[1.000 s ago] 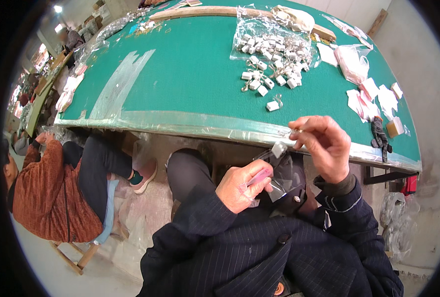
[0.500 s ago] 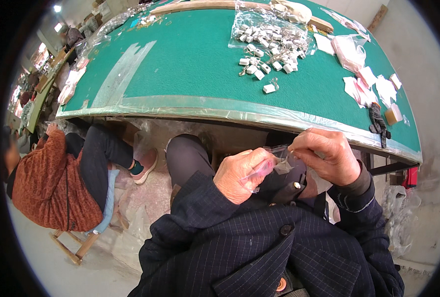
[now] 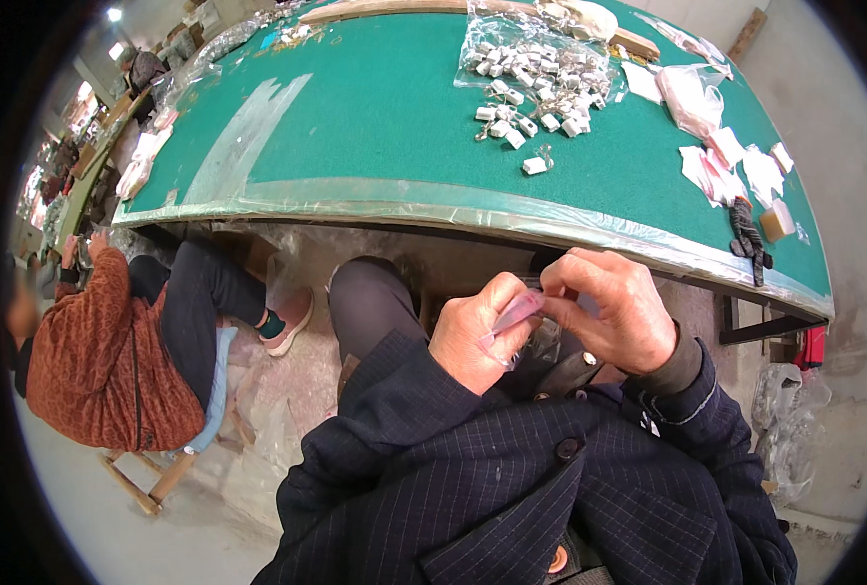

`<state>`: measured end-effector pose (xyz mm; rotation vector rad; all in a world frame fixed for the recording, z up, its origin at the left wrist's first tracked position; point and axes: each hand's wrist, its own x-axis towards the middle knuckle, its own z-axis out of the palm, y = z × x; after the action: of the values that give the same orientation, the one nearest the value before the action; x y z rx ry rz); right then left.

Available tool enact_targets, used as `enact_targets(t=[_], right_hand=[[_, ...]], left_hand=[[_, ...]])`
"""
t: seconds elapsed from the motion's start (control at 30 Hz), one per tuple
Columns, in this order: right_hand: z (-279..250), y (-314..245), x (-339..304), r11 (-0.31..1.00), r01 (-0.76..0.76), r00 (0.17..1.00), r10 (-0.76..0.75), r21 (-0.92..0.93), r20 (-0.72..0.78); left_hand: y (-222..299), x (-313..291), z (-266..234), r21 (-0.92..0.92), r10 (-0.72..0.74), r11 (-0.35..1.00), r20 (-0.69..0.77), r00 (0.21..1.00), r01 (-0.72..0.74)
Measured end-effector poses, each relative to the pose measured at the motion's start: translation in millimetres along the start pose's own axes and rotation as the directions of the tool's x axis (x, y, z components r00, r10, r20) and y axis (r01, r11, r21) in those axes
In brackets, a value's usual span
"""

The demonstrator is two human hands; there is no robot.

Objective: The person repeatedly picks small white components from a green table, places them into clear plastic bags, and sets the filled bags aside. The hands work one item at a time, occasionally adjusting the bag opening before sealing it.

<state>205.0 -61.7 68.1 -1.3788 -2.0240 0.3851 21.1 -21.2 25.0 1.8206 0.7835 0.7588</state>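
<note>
In front of my lap my left hand (image 3: 472, 336) is closed around a small clear plastic bag (image 3: 519, 310) that looks pinkish. Part of its film pokes out below the fingers. My right hand (image 3: 621, 314) meets it from the right, thumb and fingers pinched together at the bag's edge. What lies between those fingertips is too small to make out. On the green table (image 3: 375, 127) ahead lies a heap of small white blocks with metal bits (image 3: 546, 83), partly on a clear plastic sheet. One white block (image 3: 535, 166) sits apart, nearer to me.
The table's taped front edge (image 3: 433, 207) runs just beyond my hands. At its right are a pink-white plastic bag (image 3: 692, 102), pink and white papers, and a dark glove (image 3: 746, 239) over the edge. A person in a rust-coloured jacket (image 3: 112, 361) sits on a wooden stool at left.
My hands have come closer together, the right one moving left until its fingertips meet the bag at my left hand. The seated person's hands have risen into view.
</note>
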Motion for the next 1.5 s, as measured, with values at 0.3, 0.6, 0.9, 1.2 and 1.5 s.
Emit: enact_targets(t=[0.3,0.6,0.9,1.2,1.5], right_hand=[[8,15,-4,0.999,0.042,0.999,-0.042,0.002,-0.01],[9,16,7,0.982,0.062,0.998,-0.055,0.179,-0.04],[29,13,0,0.731,-0.374,0.889,0.458,0.57,-0.004],[39,9,5,0.801,-0.224,0.949,0.308,0.555,-0.062],[41,4,12,0.685,-0.231,0.935,0.353,0.691,-0.037]], left_hand=[[-7,4,-4,-0.037,-0.04,0.999,0.003,0.999,0.04],[-14,7,-6,-0.184,-0.064,0.981,-0.032,0.997,0.057],[-16,6,-7,-0.151,-0.059,0.988,-0.19,0.98,0.03],[-27,0,-11,-0.478,0.02,0.878,0.001,1.0,-0.017],[-36,4,-12,-0.487,0.021,0.871,-0.096,0.995,-0.066]])
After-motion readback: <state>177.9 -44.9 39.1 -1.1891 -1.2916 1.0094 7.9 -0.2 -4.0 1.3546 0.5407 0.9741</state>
